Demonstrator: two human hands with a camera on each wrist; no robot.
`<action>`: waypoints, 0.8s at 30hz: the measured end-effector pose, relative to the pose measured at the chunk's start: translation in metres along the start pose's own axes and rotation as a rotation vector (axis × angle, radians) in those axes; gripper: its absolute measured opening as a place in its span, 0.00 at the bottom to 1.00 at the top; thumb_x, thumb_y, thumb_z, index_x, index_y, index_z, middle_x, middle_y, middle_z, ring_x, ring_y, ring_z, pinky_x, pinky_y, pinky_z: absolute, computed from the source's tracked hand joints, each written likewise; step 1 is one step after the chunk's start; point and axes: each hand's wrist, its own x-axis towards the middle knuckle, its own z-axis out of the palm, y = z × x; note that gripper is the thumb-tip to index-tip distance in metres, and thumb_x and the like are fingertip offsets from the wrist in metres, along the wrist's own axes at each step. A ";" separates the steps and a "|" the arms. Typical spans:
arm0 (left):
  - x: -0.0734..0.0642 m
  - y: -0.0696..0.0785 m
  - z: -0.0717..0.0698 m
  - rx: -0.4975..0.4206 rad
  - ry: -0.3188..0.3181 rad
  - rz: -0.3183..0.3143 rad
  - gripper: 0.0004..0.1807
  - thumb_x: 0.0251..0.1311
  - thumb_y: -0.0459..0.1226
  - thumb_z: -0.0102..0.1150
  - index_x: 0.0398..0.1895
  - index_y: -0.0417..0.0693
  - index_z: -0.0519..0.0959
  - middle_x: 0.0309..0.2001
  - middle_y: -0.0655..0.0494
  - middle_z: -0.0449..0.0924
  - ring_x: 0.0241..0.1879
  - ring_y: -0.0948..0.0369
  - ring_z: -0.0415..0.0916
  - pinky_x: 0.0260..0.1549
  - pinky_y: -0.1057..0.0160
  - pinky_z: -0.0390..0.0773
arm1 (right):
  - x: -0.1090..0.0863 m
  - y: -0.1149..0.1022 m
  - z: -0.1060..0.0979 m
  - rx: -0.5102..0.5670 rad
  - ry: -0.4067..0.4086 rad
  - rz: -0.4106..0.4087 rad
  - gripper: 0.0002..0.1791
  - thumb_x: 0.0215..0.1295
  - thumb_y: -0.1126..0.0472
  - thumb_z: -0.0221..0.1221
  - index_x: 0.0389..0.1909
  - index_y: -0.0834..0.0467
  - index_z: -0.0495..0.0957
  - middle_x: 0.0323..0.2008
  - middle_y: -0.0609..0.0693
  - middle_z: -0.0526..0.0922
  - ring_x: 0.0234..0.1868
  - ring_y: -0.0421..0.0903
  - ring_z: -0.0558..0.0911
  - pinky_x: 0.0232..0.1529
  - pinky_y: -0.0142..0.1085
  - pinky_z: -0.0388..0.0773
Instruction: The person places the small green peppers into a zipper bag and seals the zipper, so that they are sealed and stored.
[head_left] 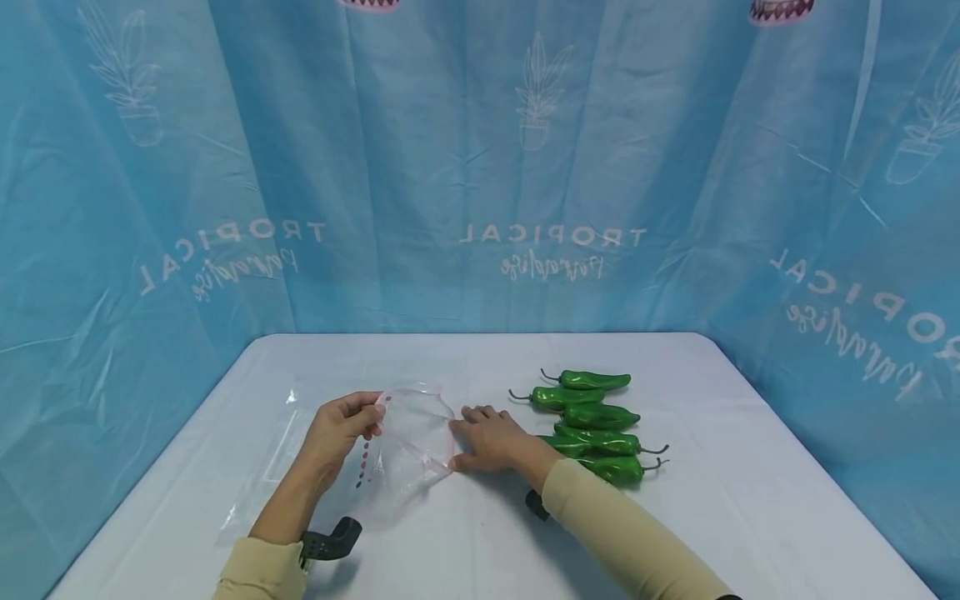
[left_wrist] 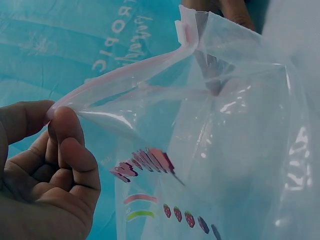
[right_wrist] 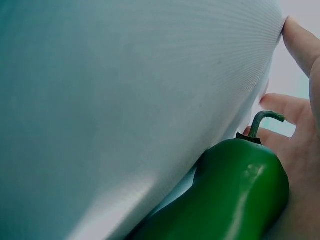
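Note:
A clear zip bag [head_left: 408, 433] with a pink-edged mouth stands partly spread on the table. My left hand [head_left: 341, 429] pinches the pink zip edge between thumb and fingers, and the left wrist view shows the bag's printed strawberries [left_wrist: 189, 219]. At the bag's right edge, my right hand [head_left: 491, 437] lies palm down with its thumb apart from its fingers; its fingertips reach the mouth. Several green peppers [head_left: 600, 417] lie to the right, some partly hidden by the right forearm. One pepper [right_wrist: 235, 190] looms large before the right palm in the right wrist view.
Flat clear plastic [head_left: 281, 442] lies on the white table [head_left: 750, 500] left of the bag, partly behind the left forearm. A blue printed curtain [head_left: 480, 167] hangs around the table's back and sides. Dark wrist devices [head_left: 332, 542] sit on both wrists.

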 end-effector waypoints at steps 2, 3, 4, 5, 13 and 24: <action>0.000 0.000 0.000 -0.003 0.002 -0.002 0.18 0.63 0.36 0.55 0.53 0.35 0.74 0.33 0.55 0.76 0.30 0.65 0.74 0.35 0.67 0.77 | 0.000 0.000 -0.001 0.000 0.000 0.001 0.39 0.61 0.33 0.51 0.70 0.44 0.58 0.73 0.49 0.57 0.73 0.52 0.57 0.69 0.52 0.58; 0.000 0.000 0.000 -0.001 0.004 -0.004 0.18 0.63 0.37 0.55 0.53 0.35 0.74 0.34 0.55 0.76 0.30 0.65 0.74 0.35 0.66 0.77 | 0.000 -0.001 -0.001 0.003 -0.002 0.002 0.39 0.61 0.33 0.51 0.71 0.44 0.58 0.73 0.50 0.57 0.73 0.52 0.57 0.69 0.52 0.58; 0.000 0.000 0.000 0.001 0.005 -0.006 0.18 0.63 0.36 0.55 0.53 0.35 0.74 0.34 0.54 0.76 0.30 0.65 0.74 0.36 0.65 0.77 | 0.001 -0.001 -0.002 0.003 -0.005 0.004 0.38 0.62 0.33 0.51 0.71 0.44 0.58 0.73 0.50 0.57 0.73 0.52 0.57 0.69 0.52 0.58; 0.000 0.000 0.001 0.003 0.007 -0.008 0.18 0.63 0.36 0.55 0.53 0.36 0.74 0.35 0.53 0.76 0.30 0.65 0.74 0.36 0.64 0.78 | 0.001 -0.001 -0.002 0.006 -0.009 0.005 0.38 0.62 0.34 0.51 0.71 0.44 0.58 0.73 0.50 0.56 0.73 0.52 0.57 0.69 0.52 0.58; 0.000 -0.002 0.008 0.035 0.012 -0.028 0.16 0.63 0.38 0.55 0.51 0.38 0.76 0.35 0.48 0.77 0.29 0.63 0.73 0.34 0.63 0.76 | 0.002 -0.002 0.002 0.031 -0.030 0.027 0.39 0.60 0.33 0.52 0.70 0.42 0.58 0.73 0.48 0.56 0.73 0.52 0.57 0.69 0.52 0.58; 0.004 0.001 0.012 0.055 0.022 -0.034 0.16 0.63 0.39 0.55 0.51 0.41 0.76 0.32 0.50 0.77 0.29 0.61 0.72 0.35 0.60 0.76 | 0.000 0.000 -0.004 0.109 0.029 0.035 0.36 0.60 0.34 0.54 0.68 0.42 0.62 0.71 0.49 0.61 0.71 0.53 0.60 0.68 0.54 0.59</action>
